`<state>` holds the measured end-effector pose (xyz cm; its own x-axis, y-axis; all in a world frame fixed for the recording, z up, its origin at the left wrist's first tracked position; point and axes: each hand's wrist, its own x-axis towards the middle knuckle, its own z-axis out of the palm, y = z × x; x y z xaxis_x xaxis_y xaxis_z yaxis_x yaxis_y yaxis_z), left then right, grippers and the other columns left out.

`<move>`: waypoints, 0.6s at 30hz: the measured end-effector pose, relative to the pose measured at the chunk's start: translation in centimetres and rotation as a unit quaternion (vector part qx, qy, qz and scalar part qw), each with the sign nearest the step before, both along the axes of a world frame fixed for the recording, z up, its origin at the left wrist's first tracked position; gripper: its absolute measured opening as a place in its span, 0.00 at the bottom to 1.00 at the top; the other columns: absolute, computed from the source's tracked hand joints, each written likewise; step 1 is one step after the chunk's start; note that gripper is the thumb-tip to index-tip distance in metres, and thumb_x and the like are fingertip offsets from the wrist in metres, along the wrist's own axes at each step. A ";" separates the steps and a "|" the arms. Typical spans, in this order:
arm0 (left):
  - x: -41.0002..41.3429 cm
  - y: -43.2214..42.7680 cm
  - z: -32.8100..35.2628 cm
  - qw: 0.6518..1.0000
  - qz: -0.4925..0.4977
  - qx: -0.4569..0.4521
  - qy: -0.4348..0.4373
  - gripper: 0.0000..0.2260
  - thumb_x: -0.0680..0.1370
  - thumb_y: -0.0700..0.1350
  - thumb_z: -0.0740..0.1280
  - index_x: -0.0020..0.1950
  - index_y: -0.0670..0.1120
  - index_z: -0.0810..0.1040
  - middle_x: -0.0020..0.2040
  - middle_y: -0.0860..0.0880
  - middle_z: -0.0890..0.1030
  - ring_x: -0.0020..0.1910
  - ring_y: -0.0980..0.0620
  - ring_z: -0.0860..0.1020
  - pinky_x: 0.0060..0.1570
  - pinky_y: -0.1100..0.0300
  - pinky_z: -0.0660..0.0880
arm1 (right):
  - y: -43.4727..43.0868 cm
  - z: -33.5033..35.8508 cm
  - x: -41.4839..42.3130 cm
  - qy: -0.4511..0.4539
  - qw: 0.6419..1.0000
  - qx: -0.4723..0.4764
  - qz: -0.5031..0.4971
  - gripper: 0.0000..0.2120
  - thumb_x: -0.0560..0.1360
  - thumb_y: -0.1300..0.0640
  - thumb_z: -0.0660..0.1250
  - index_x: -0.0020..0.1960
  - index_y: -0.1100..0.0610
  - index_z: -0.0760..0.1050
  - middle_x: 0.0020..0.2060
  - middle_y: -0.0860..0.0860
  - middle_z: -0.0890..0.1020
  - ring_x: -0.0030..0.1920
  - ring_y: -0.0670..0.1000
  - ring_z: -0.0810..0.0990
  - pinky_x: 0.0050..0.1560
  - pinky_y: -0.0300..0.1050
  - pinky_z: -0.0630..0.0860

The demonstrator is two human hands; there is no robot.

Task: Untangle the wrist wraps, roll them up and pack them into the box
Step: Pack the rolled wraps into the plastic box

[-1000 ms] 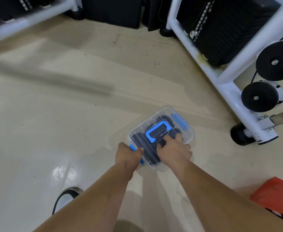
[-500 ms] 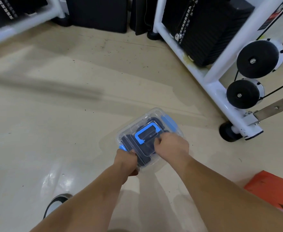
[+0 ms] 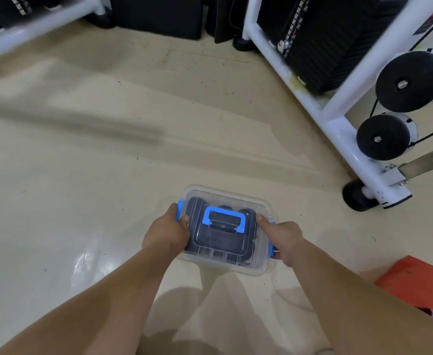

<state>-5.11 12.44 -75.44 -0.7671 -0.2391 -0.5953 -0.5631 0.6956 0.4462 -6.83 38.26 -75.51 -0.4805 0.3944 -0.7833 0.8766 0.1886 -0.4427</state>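
**Head view: both hands clamp the ends of the packed, lidded box**

The clear plastic box (image 3: pixel 225 263) sits low in the middle of the frame, lid on, with its blue carry handle (image 3: pixel 224 219) folded flat on top. Dark rolled wrist wraps (image 3: pixel 196 210) show through the lid, so the packing looks finished and the step in hand is probably closing the box.

The left hand (image 3: pixel 165 233) grips the left end, thumb on the lid and fingers curled around the blue left latch (image 3: pixel 180 210). The right hand (image 3: pixel 282 239) does the same at the other end, thumb laid along the lid edge and fingers wrapped under the blue right latch (image 3: pixel 271 248). Holding both ends like this suits pressing the clips home evenly, or lifting the box level. Whether either latch has already snapped shut cannot be told, nor whether the box rests on the floor or is just off it.

Around it lies a glossy, scuffed beige floor (image 3: pixel 82 188). To the right stands a white gym machine frame (image 3: pixel 338 116) with black pulleys (image 3: pixel 412 80) and a black weight stack (image 3: pixel 320 42). An orange object (image 3: pixel 420 280) lies near the right forearm.
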 end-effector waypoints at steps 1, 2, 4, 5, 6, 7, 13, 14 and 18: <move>0.0 0.2 0.2 1.000 -0.002 -0.014 -0.004 0.19 0.87 0.54 0.55 0.78 0.54 0.66 0.52 0.48 0.81 0.50 0.43 0.80 0.51 0.51 0.78 | -0.3 0.3 0.2 -0.008 1.000 -0.002 0.010 0.30 0.76 0.37 0.74 0.62 0.62 0.76 0.55 0.58 0.82 0.53 0.61 0.84 0.49 0.56 0.85; -0.1 0.4 0.4 1.000 0.000 -0.021 -0.010 0.20 0.87 0.54 0.54 0.79 0.54 0.64 0.54 0.47 0.81 0.51 0.42 0.80 0.50 0.51 0.77 | -0.5 0.4 0.3 -0.014 1.000 0.005 0.027 0.28 0.79 0.37 0.72 0.62 0.61 0.75 0.54 0.58 0.82 0.52 0.61 0.83 0.47 0.56 0.84; -0.2 0.7 0.7 0.999 -0.001 -0.019 -0.028 0.23 0.87 0.53 0.53 0.83 0.54 0.59 0.60 0.44 0.81 0.56 0.41 0.80 0.53 0.50 0.77 | -0.7 0.6 0.5 -0.011 0.998 0.030 0.054 0.25 0.81 0.38 0.68 0.60 0.61 0.74 0.50 0.57 0.81 0.47 0.60 0.83 0.44 0.57 0.84; -0.2 0.9 0.8 0.999 -0.005 -0.018 -0.034 0.24 0.87 0.53 0.53 0.84 0.54 0.56 0.63 0.43 0.81 0.58 0.40 0.80 0.55 0.50 0.77 | -0.7 0.8 0.6 -0.014 0.998 0.029 0.055 0.24 0.82 0.39 0.68 0.60 0.61 0.73 0.49 0.57 0.81 0.46 0.59 0.83 0.41 0.56 0.84; -0.2 1.0 0.8 0.999 -0.009 -0.018 -0.036 0.24 0.88 0.53 0.52 0.85 0.54 0.55 0.64 0.42 0.81 0.59 0.40 0.80 0.56 0.49 0.77 | -0.7 0.9 0.7 -0.022 0.999 0.014 0.046 0.24 0.82 0.39 0.68 0.61 0.61 0.74 0.49 0.57 0.81 0.46 0.59 0.83 0.39 0.55 0.83; -0.2 1.1 0.9 0.999 -0.009 -0.019 -0.035 0.24 0.88 0.52 0.52 0.85 0.53 0.55 0.64 0.42 0.81 0.59 0.40 0.80 0.56 0.49 0.77 | -0.6 1.1 0.8 -0.034 0.999 -0.011 0.032 0.24 0.82 0.40 0.69 0.61 0.61 0.75 0.50 0.58 0.83 0.46 0.60 0.84 0.38 0.54 0.83; -1.6 1.5 1.1 0.997 0.008 -0.013 -0.069 0.20 0.86 0.48 0.55 0.78 0.49 0.60 0.62 0.42 0.78 0.55 0.41 0.80 0.58 0.45 0.79 | 0.2 1.8 1.8 -0.087 0.987 -0.136 -0.006 0.19 0.80 0.51 0.75 0.64 0.61 0.78 0.53 0.61 0.85 0.44 0.62 0.88 0.42 0.59 0.87; -2.1 1.5 1.5 0.997 0.001 -0.013 -0.076 0.20 0.84 0.49 0.57 0.76 0.49 0.61 0.62 0.42 0.77 0.55 0.41 0.80 0.59 0.44 0.79 | 0.2 1.7 2.1 -0.083 0.984 -0.153 -0.027 0.17 0.80 0.53 0.75 0.64 0.61 0.78 0.52 0.61 0.85 0.43 0.62 0.88 0.40 0.58 0.86; -5.2 2.0 3.6 0.999 -0.042 -0.028 0.001 0.22 0.83 0.49 0.62 0.76 0.47 0.65 0.68 0.43 0.71 0.65 0.39 0.75 0.63 0.47 0.75 | -1.4 0.7 2.3 -0.014 0.965 -0.223 -0.140 0.11 0.83 0.54 0.72 0.61 0.60 0.80 0.51 0.61 0.88 0.45 0.63 0.89 0.44 0.58 0.86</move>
